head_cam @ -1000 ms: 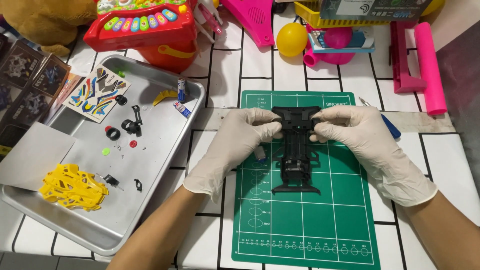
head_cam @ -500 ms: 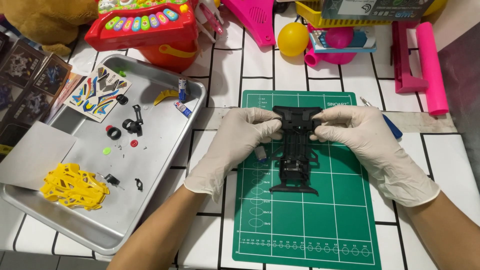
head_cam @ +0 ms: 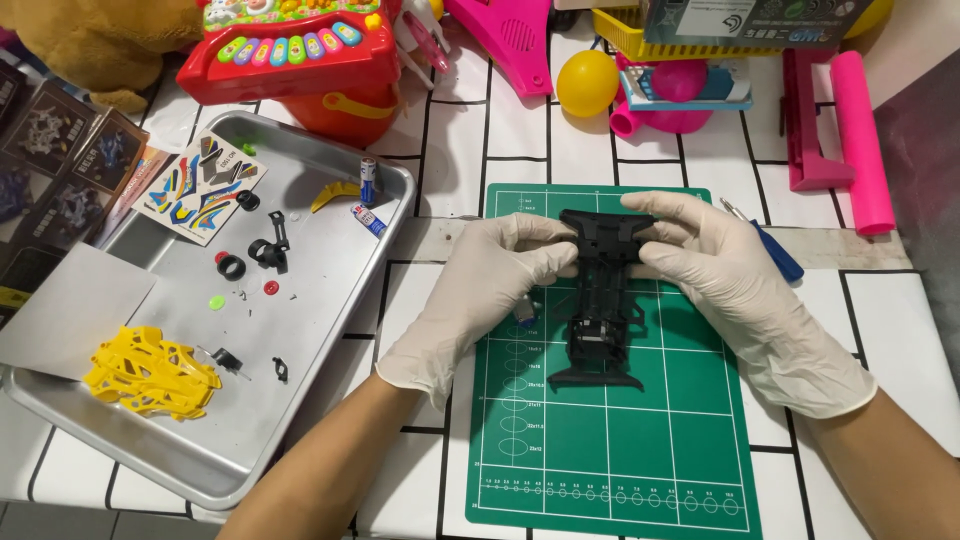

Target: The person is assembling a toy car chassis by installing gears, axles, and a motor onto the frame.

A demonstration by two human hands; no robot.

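A black toy car chassis lies lengthwise on a green cutting mat. Both my hands wear white gloves. My left hand grips the chassis's far end from the left, and my right hand grips the same end from the right, fingers over its top edge. A small grey part shows just under my left palm on the mat.
A metal tray at left holds a yellow car body, a sticker sheet, small black parts and two batteries. A blue screwdriver lies right of the mat. Plastic toys crowd the table's far edge.
Hands and chassis stay in nearly the same place; the chassis has shifted very slightly on the mat.
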